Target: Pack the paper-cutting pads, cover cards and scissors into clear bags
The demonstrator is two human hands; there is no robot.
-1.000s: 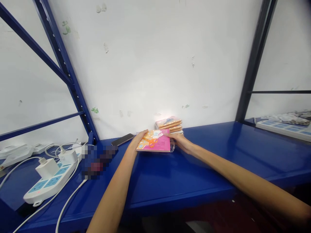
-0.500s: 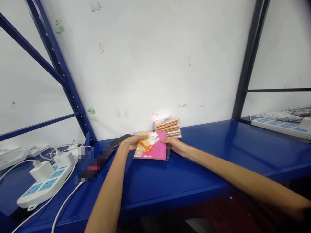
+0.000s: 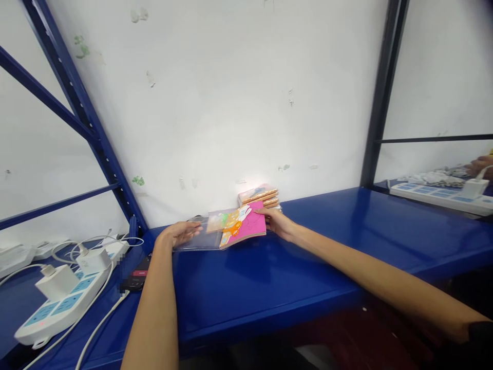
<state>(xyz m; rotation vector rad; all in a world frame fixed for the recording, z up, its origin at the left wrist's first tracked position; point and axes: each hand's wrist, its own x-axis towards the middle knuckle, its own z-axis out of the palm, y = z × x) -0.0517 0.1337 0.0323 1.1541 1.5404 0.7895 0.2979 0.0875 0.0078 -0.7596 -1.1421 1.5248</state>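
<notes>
From the head cam, a pink illustrated booklet [image 3: 246, 226] is seen lying on a blue steel shelf [image 3: 269, 277], partway out of a clear plastic sleeve [image 3: 190, 239] by the look of it, with its far edge just beside a small stack of wrapped packs [image 3: 259, 195]. The left hand [image 3: 177, 234] is held half open, fingers laid over the sleeve's empty end, with no firm pinch visible. The right hand [image 3: 278, 223] is curled at the booklet's right edge, fingertips on the cover, though whether it really grips can't be told. Unsleeving seems to be mid-step, imo, so the booklet looks to need drawing clear of the sleeve. A white power strip [image 3: 57, 308] is seen off to the left.
</notes>
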